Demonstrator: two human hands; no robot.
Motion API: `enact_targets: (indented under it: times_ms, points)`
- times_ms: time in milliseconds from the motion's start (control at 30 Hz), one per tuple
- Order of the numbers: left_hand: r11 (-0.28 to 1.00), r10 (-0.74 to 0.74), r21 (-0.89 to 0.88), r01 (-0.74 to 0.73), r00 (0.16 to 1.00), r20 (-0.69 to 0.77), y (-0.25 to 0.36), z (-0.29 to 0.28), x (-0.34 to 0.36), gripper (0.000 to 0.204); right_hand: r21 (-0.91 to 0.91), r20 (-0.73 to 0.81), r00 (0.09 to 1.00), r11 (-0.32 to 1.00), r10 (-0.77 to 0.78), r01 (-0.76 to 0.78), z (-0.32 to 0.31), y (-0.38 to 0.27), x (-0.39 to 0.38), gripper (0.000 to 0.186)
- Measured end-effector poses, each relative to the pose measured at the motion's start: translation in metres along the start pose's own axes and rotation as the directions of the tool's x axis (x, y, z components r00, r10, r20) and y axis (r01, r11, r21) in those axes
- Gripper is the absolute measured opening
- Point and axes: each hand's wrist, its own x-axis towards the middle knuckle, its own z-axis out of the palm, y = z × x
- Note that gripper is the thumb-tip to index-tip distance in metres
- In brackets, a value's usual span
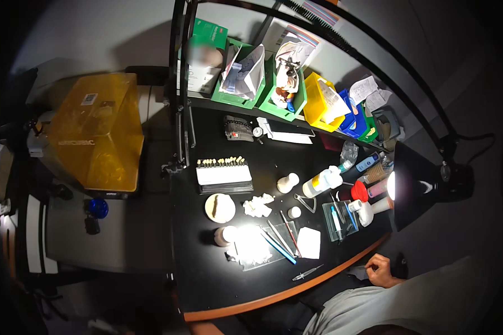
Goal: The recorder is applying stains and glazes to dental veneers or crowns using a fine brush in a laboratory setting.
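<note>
Head view: right hand [381, 271] at lower right, fingers curled together; left arm [207, 329] at bottom edge, finger state can't be told. A slim metal tool [306, 273] lies lower centre on the desk [207, 285].

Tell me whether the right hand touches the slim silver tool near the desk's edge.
Apart. The head view shows the right hand beyond the wooden edge and the slim silver tool on the desktop, clearly separated.
</note>
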Motion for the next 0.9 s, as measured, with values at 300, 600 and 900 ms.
enact_targets:
  times_ms: [300,600,900]
  points:
    - [0.957,-0.288,-0.057,0.286,0.957,-0.036,-0.053,0.089,0.035,0.056,-0.203,0.349,0.930,0.978,0.118,-0.048,0.014,0.049,-0.029,0.009]
    - [0.864,-0.504,-0.169,0.475,0.810,-0.300,0.155,0.137,0.268,0.053,-0.282,0.502,0.839,0.957,0.211,-0.072,0.033,0.053,-0.018,0.015]
    - [0.823,-0.562,-0.169,0.542,0.821,-0.102,0.292,0.046,0.286,0.048,-0.336,0.458,0.849,0.936,0.263,-0.109,0.027,0.047,-0.031,0.016]
